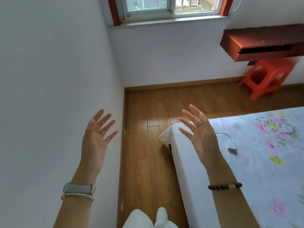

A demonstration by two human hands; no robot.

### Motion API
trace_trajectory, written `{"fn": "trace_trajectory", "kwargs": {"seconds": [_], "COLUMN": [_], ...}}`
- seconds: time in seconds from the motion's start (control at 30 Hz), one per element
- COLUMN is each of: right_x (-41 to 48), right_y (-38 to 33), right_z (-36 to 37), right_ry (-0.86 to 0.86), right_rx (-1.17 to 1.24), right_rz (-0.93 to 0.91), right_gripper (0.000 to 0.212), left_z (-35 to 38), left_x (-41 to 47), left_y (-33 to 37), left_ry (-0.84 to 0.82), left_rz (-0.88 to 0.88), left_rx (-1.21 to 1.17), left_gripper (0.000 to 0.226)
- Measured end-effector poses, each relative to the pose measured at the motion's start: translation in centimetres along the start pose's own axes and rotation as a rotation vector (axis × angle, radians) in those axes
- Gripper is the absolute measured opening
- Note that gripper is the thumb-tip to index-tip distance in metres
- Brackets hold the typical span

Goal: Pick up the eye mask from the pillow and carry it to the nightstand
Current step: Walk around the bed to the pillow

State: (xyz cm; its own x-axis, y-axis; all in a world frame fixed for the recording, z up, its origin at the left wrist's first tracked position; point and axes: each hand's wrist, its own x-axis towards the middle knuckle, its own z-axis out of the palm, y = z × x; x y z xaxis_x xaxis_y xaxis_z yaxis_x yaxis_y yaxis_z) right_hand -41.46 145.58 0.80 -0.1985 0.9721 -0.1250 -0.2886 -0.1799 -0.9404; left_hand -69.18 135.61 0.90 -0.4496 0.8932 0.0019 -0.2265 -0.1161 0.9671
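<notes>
Both of my hands are raised in front of me, palms up, fingers spread, holding nothing. My left hand (pixel 97 137) hovers in front of the white wall. My right hand (pixel 199 130) hangs over the near corner of the bed (pixel 246 170), which has a white floral sheet. No eye mask, pillow or nightstand is in view. A small grey and white item with a thin cord (pixel 232 148) lies on the sheet to the right of my right hand.
A strip of wooden floor (pixel 148 145) runs between the left wall and the bed. An orange plastic stool (pixel 266 78) stands at the far right under a red-brown wall shelf (pixel 263 45). A window (pixel 171 7) is at the top.
</notes>
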Motion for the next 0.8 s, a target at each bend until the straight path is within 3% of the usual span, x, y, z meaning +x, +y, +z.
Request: {"fn": "trace_trajectory", "kwargs": {"seconds": [0.37,0.8], "right_x": [14.1,32.4], "right_y": [-0.2,-1.7], "right_z": [2.0,5.9], "right_ry": [0.042,0.248], "right_rx": [-0.079,-0.032], "right_rz": [-0.012,-0.040], "right_gripper": [0.037,0.040], "left_z": [1.4,6.2], "left_x": [16.5,41.1], "left_y": [-1.6,-1.9], "left_ry": [-0.007,-0.229], "left_rz": [-0.014,-0.074], "left_rx": [-0.029,-0.004], "left_gripper": [0.049,0.057]}}
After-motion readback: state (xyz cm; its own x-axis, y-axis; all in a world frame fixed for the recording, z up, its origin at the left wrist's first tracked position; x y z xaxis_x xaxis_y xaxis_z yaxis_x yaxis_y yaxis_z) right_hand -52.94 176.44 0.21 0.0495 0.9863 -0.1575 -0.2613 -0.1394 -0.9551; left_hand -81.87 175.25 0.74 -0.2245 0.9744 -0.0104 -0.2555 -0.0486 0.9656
